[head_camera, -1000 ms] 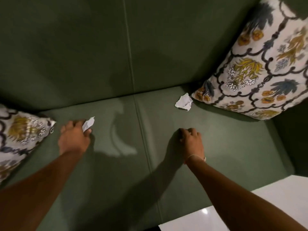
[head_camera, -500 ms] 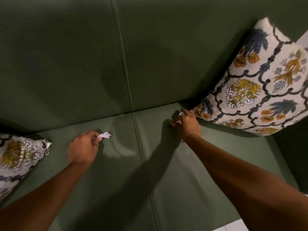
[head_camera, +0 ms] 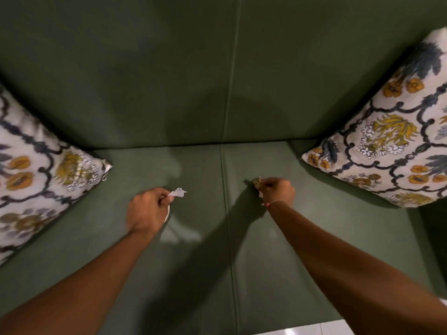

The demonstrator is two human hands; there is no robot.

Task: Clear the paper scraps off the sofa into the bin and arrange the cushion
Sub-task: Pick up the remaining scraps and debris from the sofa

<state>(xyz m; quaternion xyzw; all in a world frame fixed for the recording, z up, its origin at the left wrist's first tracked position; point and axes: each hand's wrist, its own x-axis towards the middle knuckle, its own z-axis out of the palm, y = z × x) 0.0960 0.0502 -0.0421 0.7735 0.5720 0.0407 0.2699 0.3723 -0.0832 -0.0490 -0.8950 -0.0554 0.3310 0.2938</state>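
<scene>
I look down at a dark green sofa seat point(head_camera: 314, 238). My left hand point(head_camera: 147, 209) is closed over the left seat panel, pinching a white paper scrap point(head_camera: 177, 192) that sticks out past the fingers. My right hand point(head_camera: 278, 192) is closed over the right panel, with a small bit of white paper point(head_camera: 260, 194) showing at its edge; the rest is hidden in the fist. A floral cushion point(head_camera: 391, 146) leans in the right corner. A second floral cushion point(head_camera: 36, 180) lies at the left. No bin is in view.
The sofa backrest point(head_camera: 169, 68) fills the top of the view. A seam point(head_camera: 226, 213) runs down the middle of the seat between my hands. A strip of white floor point(head_camera: 314, 330) shows at the bottom right.
My right hand has come back from beside the right cushion toward the middle of the seat, and the scrap that lay there is gone from the seat. My left hand still holds its scrap.
</scene>
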